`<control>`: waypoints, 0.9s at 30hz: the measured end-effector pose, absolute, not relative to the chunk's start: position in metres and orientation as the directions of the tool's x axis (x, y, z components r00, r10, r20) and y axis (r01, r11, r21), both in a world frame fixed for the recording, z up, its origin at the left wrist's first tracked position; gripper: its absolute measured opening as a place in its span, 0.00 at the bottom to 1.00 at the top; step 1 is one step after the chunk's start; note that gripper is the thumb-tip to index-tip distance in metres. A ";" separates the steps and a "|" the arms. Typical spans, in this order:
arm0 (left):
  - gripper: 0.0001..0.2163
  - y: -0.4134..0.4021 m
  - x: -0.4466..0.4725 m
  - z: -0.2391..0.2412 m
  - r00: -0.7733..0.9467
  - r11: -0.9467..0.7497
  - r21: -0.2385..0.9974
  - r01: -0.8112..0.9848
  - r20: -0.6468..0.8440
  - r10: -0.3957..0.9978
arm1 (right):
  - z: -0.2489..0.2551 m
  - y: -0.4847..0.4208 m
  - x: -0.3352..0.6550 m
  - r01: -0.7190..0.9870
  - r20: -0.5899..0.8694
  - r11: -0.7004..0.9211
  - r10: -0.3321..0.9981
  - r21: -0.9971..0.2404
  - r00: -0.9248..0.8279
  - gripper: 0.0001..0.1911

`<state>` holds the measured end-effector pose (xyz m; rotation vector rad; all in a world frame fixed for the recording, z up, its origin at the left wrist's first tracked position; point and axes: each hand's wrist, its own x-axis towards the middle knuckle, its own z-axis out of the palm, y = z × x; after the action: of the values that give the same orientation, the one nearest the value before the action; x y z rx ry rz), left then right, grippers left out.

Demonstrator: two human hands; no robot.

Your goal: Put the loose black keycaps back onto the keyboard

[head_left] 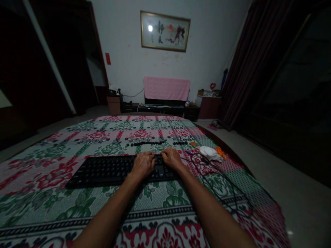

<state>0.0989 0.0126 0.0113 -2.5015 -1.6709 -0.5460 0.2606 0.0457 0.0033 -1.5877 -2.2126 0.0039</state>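
Note:
A black keyboard (108, 168) lies on the patterned tablecloth, its right part beneath my hands. My left hand (143, 163) rests across the keys right of the middle, fingers bent and close together. At the keyboard's upper right edge is my right hand (172, 158), thumb and fingers drawn together. Whatever small thing either hand's fingertips hold, if anything, is too dark to make out. Beyond the keyboard, small black keycaps (147, 143) form a row, and a shorter row of keycaps (180, 143) sits to its right.
Right of the keyboard lie a loose black cable (232, 193), a white cloth (210, 153), an orange item (221, 153) and a thin purple item (188, 152). The table's rounded edge (248, 172) runs along the right. A low cabinet (165, 110) stands by the far wall.

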 end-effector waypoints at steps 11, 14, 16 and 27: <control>0.14 0.014 0.095 0.002 0.355 -0.448 0.170 0.878 0.399 0.846 | -0.003 0.047 0.261 0.903 0.372 0.351 0.895 -0.247 -0.246 0.15; 0.14 0.016 0.092 0.001 0.370 -0.472 0.178 0.863 0.411 0.833 | -0.004 0.047 0.260 0.902 0.386 0.356 0.889 -0.245 -0.246 0.14; 0.14 0.017 0.091 0.001 0.377 -0.480 0.183 0.858 0.412 0.830 | -0.003 0.048 0.261 0.896 0.379 0.369 0.888 -0.247 -0.262 0.14; 0.13 0.017 0.090 -0.004 0.344 -0.467 0.232 0.853 0.422 0.839 | 0.007 0.098 0.304 0.988 0.372 0.140 0.922 -0.064 -0.107 0.15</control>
<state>0.0900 0.0175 -0.0039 -2.5510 -1.6062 -0.7725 0.3042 0.0984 0.0068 -1.8469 -2.1010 -0.2868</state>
